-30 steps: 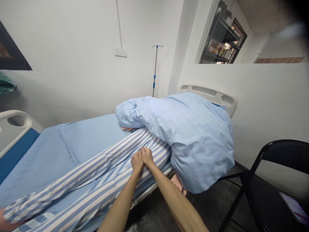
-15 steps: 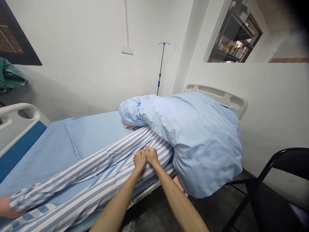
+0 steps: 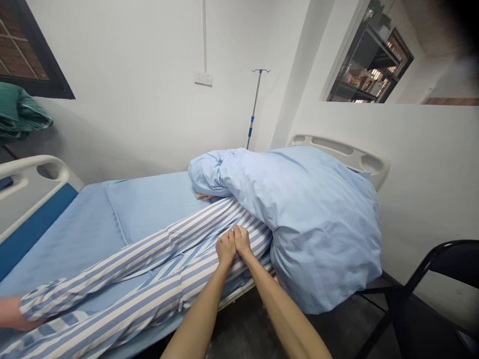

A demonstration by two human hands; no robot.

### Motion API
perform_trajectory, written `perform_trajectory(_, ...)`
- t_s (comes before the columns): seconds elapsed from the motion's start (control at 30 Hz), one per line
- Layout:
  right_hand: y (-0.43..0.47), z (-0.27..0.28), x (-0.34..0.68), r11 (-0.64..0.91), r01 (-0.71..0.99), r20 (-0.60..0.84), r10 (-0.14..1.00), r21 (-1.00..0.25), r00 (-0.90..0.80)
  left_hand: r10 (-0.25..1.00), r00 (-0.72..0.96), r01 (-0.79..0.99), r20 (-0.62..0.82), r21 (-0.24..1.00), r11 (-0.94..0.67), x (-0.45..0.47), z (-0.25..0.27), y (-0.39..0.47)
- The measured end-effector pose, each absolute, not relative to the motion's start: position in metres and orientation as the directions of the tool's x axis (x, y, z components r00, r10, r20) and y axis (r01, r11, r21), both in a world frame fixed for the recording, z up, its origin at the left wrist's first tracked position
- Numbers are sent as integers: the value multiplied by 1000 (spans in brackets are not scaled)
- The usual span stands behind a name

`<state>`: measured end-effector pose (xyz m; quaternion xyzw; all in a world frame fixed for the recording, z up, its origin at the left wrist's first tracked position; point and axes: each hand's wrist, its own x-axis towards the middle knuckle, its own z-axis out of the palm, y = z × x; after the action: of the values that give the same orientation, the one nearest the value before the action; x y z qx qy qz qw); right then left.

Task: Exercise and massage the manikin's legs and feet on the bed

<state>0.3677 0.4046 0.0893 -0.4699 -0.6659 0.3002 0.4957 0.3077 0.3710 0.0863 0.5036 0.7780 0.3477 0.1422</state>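
My left hand [image 3: 226,247] and my right hand [image 3: 241,239] are side by side, knuckles up, touching or nearly so. Fingers on both are curled closed; what they grip, if anything, is hidden beneath them. They are over the upper thigh of blue-and-white striped trousers [image 3: 138,262], worn by a figure lying on the bed. A light blue quilt [image 3: 318,214] covers the figure's upper body and hangs over the near edge. One of the figure's hands [image 3: 204,196] shows under the quilt's far end, and a bare ankle [image 3: 11,313] is at the lower left.
The bed's light blue sheet [image 3: 149,197] lies between two end boards, the left one [image 3: 67,174] and the right one [image 3: 377,167]. An IV pole [image 3: 256,99] stands at the wall. A black folding chair [image 3: 415,274] is at the right. Green cloth [image 3: 22,112] is at the left.
The view has shifted slightly, so the scene sits a little further right. My hands stay closed together over the thigh, now slightly closer to each other.
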Motion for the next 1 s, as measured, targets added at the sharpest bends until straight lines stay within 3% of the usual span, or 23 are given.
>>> perform_trajectory(0.33, 417, 91, 381, 437, 443, 426, 895, -783, -131, 883, -452, 683, 127, 686, 250, 310, 84, 370)
perform_trajectory(0.47, 415, 86, 382, 460, 448, 457, 881, -767, -122, 865, -491, 574, 109, 787, 227, 314, 87, 379)
perform_trajectory(0.6, 416, 86, 386, 449, 348, 445, 890, -823, -94, 852, -503, 447, 144, 887, 114, 324, 97, 394)
perform_trajectory(0.87, 419, 81, 387, 409, 305, 415, 908, -860, -48, 901, -409, 737, 145, 634, 232, 328, 86, 385)
perform_trajectory(1.0, 421, 91, 389, 412, 291, 398, 911, -864, -108, 901, -414, 723, 128, 648, 240, 328, 87, 383)
